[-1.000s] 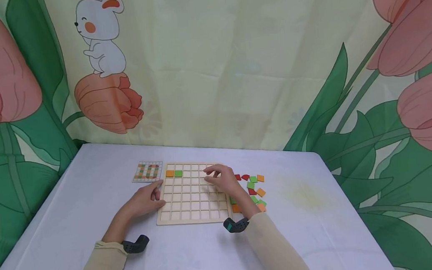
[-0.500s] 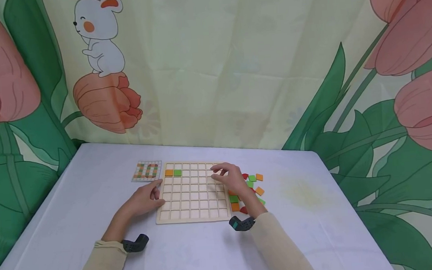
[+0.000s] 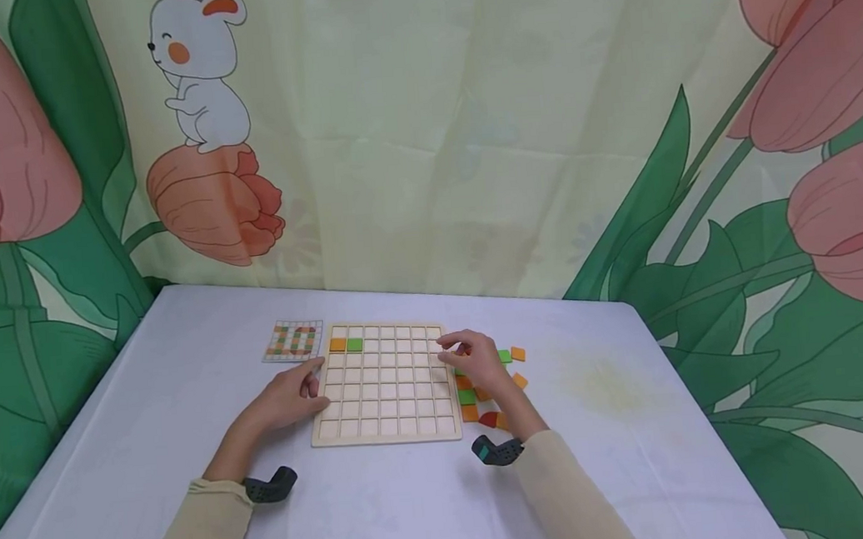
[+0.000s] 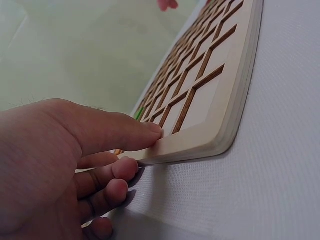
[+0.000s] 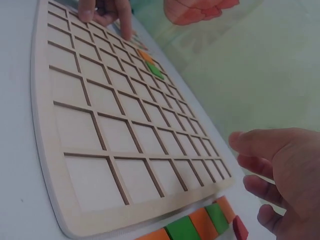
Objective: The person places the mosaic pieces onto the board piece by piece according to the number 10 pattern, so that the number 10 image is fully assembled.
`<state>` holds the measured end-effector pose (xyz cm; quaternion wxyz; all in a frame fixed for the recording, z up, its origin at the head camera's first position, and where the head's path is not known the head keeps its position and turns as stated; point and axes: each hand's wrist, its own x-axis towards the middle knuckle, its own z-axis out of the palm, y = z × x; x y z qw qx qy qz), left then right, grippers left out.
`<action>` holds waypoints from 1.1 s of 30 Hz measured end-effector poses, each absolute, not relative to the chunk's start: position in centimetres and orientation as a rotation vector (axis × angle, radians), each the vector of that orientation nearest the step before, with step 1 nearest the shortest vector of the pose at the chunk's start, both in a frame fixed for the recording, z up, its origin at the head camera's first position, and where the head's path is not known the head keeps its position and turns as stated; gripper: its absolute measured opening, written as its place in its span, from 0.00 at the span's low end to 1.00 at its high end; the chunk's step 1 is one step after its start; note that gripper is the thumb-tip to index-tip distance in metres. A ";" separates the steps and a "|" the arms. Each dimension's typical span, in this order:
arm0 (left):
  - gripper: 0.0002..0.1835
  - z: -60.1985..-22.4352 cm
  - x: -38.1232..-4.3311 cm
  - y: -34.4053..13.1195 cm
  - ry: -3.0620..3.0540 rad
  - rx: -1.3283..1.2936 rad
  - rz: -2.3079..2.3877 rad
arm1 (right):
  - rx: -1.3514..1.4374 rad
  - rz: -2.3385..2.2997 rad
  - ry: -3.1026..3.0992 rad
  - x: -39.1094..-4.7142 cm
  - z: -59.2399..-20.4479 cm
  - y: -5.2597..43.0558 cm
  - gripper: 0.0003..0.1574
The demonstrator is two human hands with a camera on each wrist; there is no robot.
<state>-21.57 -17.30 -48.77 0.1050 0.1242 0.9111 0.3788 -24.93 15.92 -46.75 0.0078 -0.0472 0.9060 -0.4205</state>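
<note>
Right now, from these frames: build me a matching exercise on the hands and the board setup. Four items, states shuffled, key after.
Column A
1. Left hand
2. Right hand
3. Pattern card
4. Wooden grid board

Column B
a. Near loose tiles, nothing visibly held
b. Bears an orange tile and green tile
c. Touches a wooden edge
d. Printed with colours

Pairs: 1-c, 2-a, 3-d, 4-b

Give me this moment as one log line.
left hand: touching board edge | right hand: near loose tiles, nothing seen held | board: orange tile, green tile | card: left of board
</note>
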 end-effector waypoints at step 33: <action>0.39 -48.9 -21.6 -17.5 2.702 0.400 1.117 | 0.045 -1.119 2.894 -24.1 -49.1 19.0 0.14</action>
